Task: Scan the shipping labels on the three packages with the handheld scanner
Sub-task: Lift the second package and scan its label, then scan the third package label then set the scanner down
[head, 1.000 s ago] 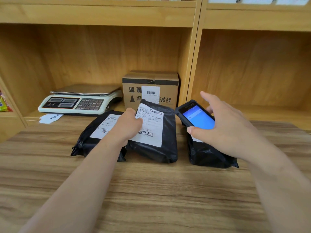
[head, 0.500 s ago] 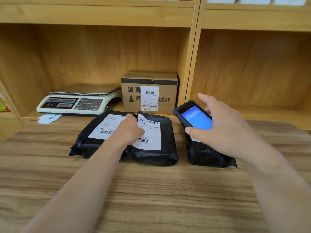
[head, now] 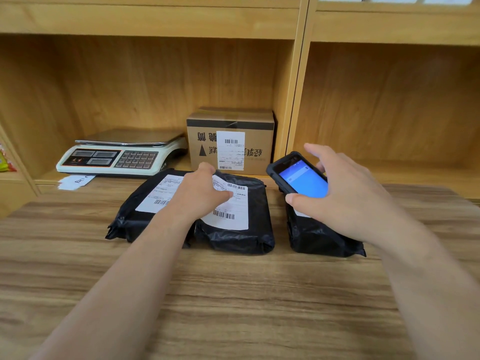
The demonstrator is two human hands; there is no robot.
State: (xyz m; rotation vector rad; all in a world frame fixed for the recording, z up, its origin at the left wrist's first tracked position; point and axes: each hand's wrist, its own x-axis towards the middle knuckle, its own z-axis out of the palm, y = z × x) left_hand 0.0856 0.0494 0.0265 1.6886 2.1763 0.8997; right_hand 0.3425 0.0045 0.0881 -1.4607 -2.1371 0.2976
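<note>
Three black poly-bag packages lie side by side on the wooden table (head: 233,294). The left package (head: 135,216) shows a white label. My left hand (head: 200,193) rests on the middle package (head: 244,235), fingers gripping its far left edge, partly covering its white label with barcodes. The right package (head: 319,240) is mostly hidden under my right hand (head: 345,201); only a sliver of its label shows. That hand holds the black handheld scanner (head: 298,178) above the right package, its blue screen lit and facing me.
Behind the table stands a wooden shelf unit. On its lower shelf sit a white electronic scale (head: 119,154) with a paper slip (head: 75,181) in front, and a cardboard box (head: 231,141) bearing its own label. A colourful packet (head: 6,162) shows at the far left edge.
The middle package, tilted up a second ago, has come down flat on the table under my left hand. The scanner in my right hand has stayed almost still.
</note>
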